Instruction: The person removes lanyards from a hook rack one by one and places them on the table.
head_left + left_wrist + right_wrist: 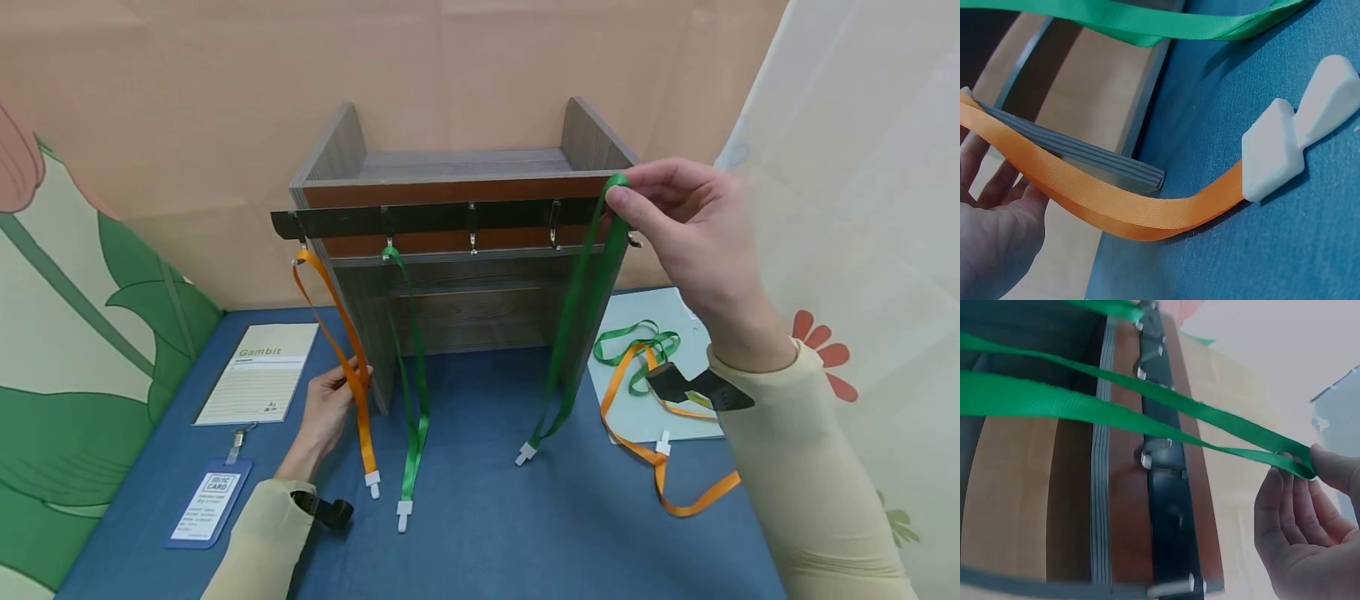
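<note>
My right hand [693, 221] pinches the top loop of a green lanyard [573, 304] between thumb and fingers, beside the right end of the black hook rail [431, 218]. The lanyard hangs down to its white clip. Low on the left, my left hand [327, 408] grips the front edge of the grey wooden shelf's side panel [1079, 147], partly behind an orange lanyard [341, 342]. That orange lanyard hangs from the leftmost hook, and another green lanyard [416, 400] from the hook beside it. Two middle hooks carry nothing.
At right, a green and an orange lanyard [618, 396] lie tangled on a pale board [611, 321], the orange one trailing onto the blue cloth. A Gambit notepad [258, 375] and a blue ID card holder [210, 504] lie at left.
</note>
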{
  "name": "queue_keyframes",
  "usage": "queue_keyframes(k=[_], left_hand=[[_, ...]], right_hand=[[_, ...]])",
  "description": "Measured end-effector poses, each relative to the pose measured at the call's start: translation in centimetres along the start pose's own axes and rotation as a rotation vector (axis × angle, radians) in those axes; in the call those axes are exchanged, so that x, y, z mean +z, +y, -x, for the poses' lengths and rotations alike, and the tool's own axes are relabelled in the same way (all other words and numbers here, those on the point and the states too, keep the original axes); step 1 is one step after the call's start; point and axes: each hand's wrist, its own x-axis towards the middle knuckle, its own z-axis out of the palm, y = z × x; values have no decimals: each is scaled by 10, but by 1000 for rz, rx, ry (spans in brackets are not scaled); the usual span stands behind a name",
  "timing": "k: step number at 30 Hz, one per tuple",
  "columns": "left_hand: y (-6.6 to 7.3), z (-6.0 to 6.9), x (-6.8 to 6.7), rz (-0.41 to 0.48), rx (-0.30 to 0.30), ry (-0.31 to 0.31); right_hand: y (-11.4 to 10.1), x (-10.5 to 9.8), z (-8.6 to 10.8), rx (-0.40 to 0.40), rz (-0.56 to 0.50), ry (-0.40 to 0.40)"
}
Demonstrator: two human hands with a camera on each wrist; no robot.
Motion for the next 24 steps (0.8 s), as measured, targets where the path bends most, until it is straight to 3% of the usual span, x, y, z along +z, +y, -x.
queue_keyframes(k=[5, 11, 18, 24], left_hand=[[0, 0, 0, -2, 3, 0], [0, 0, 0, 0, 2, 3], [1, -1, 0, -19, -6, 4], [1, -1, 1, -22, -8, 6]], right_hand=[[2, -18, -4, 36, -20, 40], [3, -33, -10, 25, -15, 97], [1, -42, -11, 3, 5, 148], [-2, -45, -5, 22, 72, 138]])
